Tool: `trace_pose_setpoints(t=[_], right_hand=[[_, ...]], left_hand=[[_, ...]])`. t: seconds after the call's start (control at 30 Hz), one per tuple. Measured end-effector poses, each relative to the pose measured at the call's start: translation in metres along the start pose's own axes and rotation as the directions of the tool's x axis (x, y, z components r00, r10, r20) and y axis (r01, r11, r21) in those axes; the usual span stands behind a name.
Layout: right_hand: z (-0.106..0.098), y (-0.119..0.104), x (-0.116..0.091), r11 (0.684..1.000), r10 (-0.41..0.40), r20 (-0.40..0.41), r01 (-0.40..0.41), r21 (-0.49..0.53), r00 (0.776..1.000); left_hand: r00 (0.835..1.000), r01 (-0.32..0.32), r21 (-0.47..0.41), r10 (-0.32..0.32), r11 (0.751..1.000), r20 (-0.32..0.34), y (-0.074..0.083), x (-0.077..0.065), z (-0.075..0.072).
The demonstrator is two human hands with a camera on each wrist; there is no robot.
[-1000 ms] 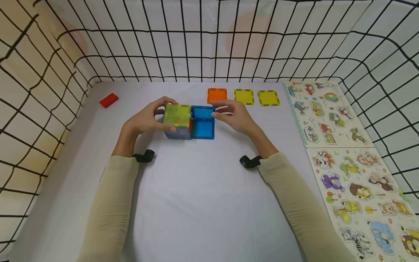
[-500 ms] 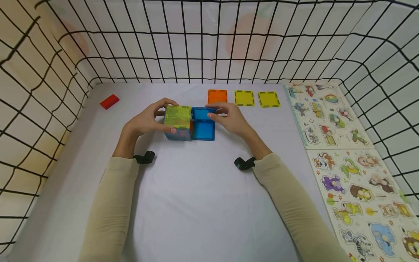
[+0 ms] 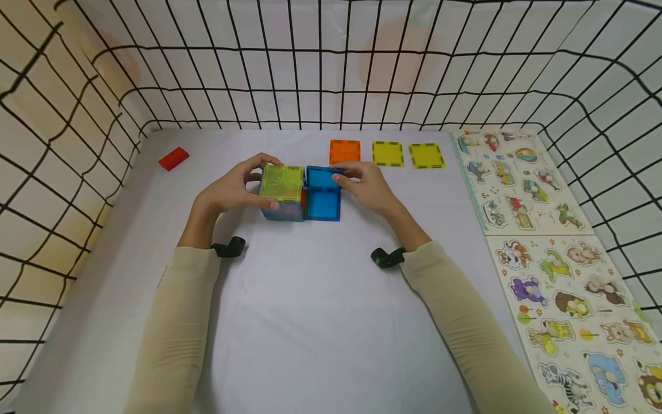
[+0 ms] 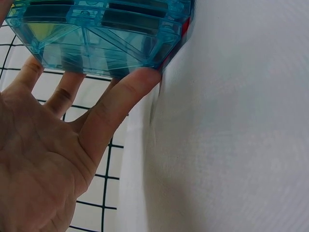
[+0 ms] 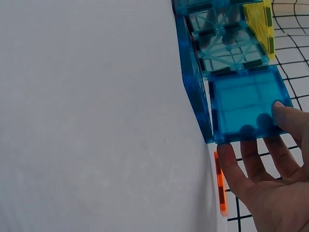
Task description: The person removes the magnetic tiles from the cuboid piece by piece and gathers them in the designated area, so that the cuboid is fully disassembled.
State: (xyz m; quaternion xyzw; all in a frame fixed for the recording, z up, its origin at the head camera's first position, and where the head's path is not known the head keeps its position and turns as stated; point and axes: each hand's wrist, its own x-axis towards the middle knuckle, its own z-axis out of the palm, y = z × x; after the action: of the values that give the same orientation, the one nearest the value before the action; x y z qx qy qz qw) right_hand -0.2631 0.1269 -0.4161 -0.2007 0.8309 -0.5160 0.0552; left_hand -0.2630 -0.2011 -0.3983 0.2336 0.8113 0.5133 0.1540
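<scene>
My left hand (image 3: 223, 187) holds a cube of magnetic tiles (image 3: 281, 184), thumb on its near side and fingers on its far side. Its top is yellow, its sides are clear teal, and red-orange shows at its right. Against that right side a blue square tile (image 3: 323, 206) lies flat on the table. Another blue tile (image 5: 246, 96) stands upright along the flat one's far edge. Thumb and fingers of my right hand (image 3: 372, 187) pinch this standing tile near its upper right corner. In the left wrist view, the thumb (image 4: 118, 106) touches the cube's lower edge.
Behind the right hand lie an orange tile (image 3: 344, 150) and two yellow tiles (image 3: 387, 153). A red block (image 3: 173, 158) sits at far left. Animal and vehicle picture boards (image 3: 540, 253) run along the right. Black wire mesh (image 3: 320, 75) fences the back and sides.
My right hand has moved a little left and its fingers now lie further over the standing blue tile. The left hand and cube have stayed in place.
</scene>
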Motion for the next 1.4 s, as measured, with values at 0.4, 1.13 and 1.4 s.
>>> trace_pose_setpoints(t=[0.4,1.13,1.4], right_hand=[[-0.015,-0.001,-0.007,0.998,0.041,-0.060,-0.038,0.055,0.997],[-0.036,0.009,-0.009,0.989,0.140,-0.121,-0.134,0.057,0.983],[-0.037,0.014,-0.009,0.984,0.172,-0.106,-0.165,0.071,0.979]], left_hand=[[1.000,0.006,0.010,-0.006,1.000,-0.006,0.003,-0.003,-0.002],[0.994,0.096,0.002,-0.096,0.995,-0.053,0.000,-0.017,-0.019],[0.988,0.129,0.004,-0.129,0.992,-0.081,-0.003,-0.027,-0.031]])
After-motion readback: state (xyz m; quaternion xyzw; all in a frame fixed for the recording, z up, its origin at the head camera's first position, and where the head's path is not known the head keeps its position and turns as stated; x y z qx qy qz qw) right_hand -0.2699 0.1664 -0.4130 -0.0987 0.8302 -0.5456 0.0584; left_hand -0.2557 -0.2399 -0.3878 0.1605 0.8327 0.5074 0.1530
